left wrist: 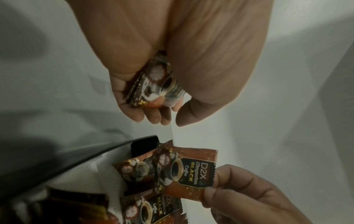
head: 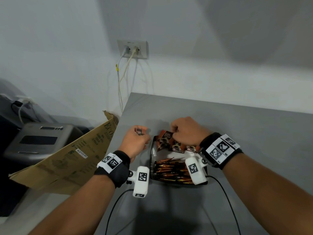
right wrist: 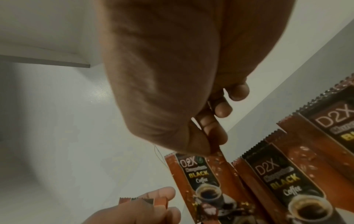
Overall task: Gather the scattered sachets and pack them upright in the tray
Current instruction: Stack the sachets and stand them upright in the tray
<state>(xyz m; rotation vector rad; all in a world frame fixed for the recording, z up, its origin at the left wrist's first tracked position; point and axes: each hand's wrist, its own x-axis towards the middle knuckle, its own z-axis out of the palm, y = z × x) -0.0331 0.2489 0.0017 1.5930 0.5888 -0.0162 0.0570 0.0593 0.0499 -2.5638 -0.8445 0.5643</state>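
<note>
My left hand (head: 135, 138) grips a brown D2X coffee sachet (head: 139, 132) just left of the black-rimmed tray (head: 151, 160); the left wrist view shows the fingers curled round that sachet (left wrist: 157, 84). Over the tray's far compartment, my right hand (head: 175, 131) pinches the top edge of another sachet (head: 166, 135), seen close up as the pinched sachet (right wrist: 197, 174). Its lower end stands among a few sachets (head: 177, 148) leaning there. The near compartment holds several sachets (head: 171, 170) packed on edge.
The grey table (head: 237, 126) ends at a left edge beside a tilted cardboard box (head: 76, 150). A grey device (head: 39, 139) sits lower left. A wall socket (head: 132, 50) drops two cables behind the table. Black cables (head: 116, 202) run from the wrist cameras.
</note>
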